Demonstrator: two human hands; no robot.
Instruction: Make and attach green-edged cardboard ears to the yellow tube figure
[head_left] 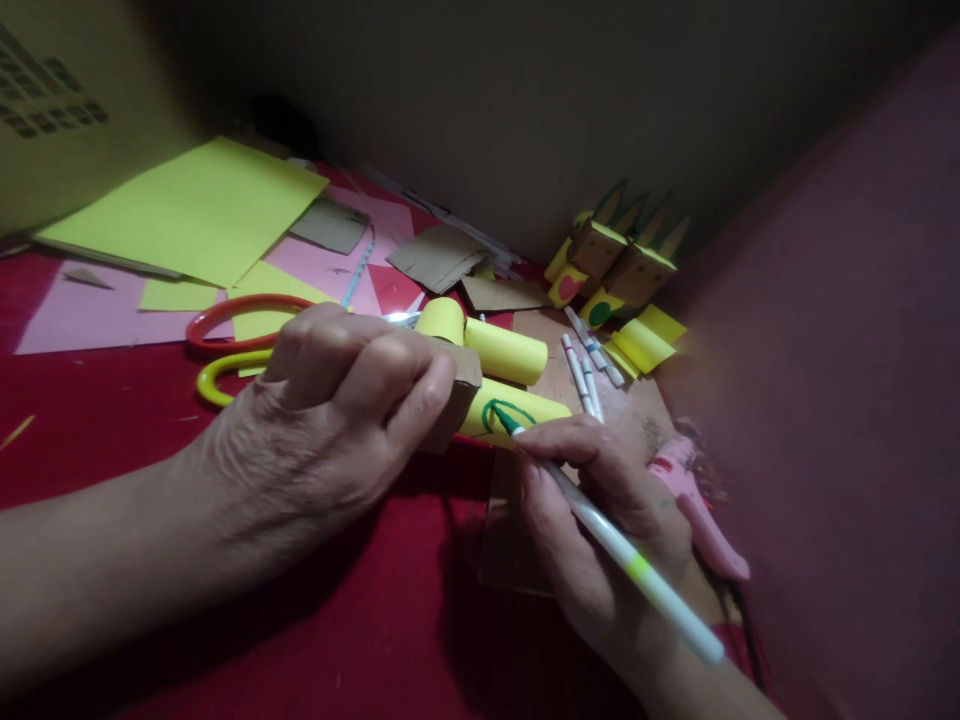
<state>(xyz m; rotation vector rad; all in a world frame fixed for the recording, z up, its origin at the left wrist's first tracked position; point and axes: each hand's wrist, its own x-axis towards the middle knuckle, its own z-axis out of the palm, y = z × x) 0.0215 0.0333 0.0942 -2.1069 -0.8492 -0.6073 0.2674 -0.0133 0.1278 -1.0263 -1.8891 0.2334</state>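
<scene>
My left hand is closed around a small cardboard box with yellow paper tubes at its sides. The nearest yellow tube points right and bears a green outline, a rounded loop not filled in. In my right hand a white felt-tip pen is pinched between thumb and fingers. Its green tip touches the drawn line. Behind the near tube, a second yellow tube lies alongside. Scissors with red and yellow handles lie beyond my left hand, their blades mostly hidden.
Yellow sheets and cardboard scraps lie at the back on a red cloth. Cardboard figures with yellow tubes stand back right. Several felt-tip pens and a pink glue gun lie at the right, beside the wall.
</scene>
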